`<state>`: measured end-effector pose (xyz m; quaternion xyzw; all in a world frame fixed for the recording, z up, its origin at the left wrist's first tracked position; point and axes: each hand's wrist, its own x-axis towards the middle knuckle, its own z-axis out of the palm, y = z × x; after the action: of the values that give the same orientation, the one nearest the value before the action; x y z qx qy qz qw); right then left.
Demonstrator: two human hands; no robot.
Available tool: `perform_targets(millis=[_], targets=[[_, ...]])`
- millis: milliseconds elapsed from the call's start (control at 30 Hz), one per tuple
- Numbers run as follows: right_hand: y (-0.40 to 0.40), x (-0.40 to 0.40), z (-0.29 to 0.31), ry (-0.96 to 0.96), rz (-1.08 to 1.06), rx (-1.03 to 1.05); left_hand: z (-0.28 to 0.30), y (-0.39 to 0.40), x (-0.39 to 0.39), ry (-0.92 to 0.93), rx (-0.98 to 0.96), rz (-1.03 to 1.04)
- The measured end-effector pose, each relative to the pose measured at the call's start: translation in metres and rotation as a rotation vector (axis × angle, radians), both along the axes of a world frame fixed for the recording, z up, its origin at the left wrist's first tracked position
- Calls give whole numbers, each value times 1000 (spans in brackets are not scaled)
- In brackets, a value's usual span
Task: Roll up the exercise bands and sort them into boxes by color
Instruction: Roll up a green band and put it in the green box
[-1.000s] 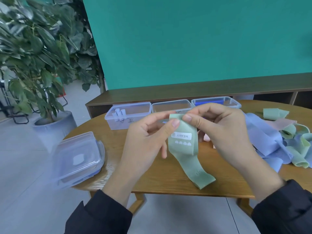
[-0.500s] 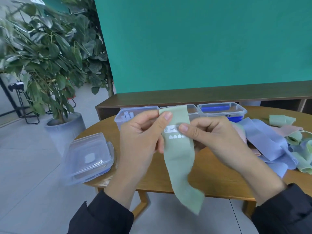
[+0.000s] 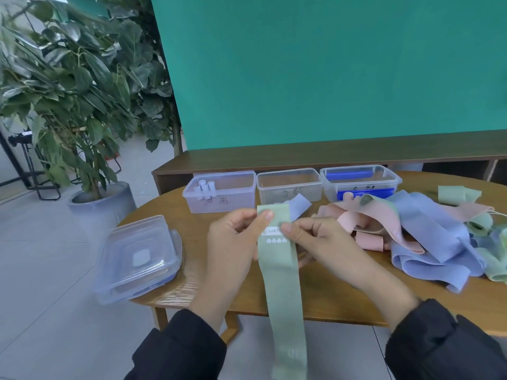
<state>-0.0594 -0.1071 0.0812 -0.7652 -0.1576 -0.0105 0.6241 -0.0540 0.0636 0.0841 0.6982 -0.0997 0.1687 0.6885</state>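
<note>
Since the earlier frame, the green band (image 3: pixel 282 272) has been straightened and hangs toward six o'clock past the bench (image 3: pixel 329 294) edge. Its top end is pinched by the left hand (image 3: pixel 236 242) and right hand (image 3: pixel 315 239), probably so rolling can begin.

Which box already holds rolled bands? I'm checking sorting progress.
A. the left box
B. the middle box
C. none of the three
A: small pale rolls stand in a corner of the left box, while the middle box looks empty.
</note>
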Motion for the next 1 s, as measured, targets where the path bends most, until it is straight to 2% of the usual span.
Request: perform_targets(millis=[133, 333, 467, 633, 1000], targets=[[-3, 22, -19, 96, -29, -25, -19, -2, 19, 24, 16, 33], [-3, 53, -26, 100, -53, -114, -33, 1, 43, 101, 38, 3], [-4, 73, -30, 105, -85, -77, -43, 9, 59, 183, 113, -21], [-5, 94, -35, 116, -126, -67, -52, 13, 80, 269, 91, -91], [6, 108, -57, 162, -245, 2, -64, 15, 107, 248, 35, 128]])
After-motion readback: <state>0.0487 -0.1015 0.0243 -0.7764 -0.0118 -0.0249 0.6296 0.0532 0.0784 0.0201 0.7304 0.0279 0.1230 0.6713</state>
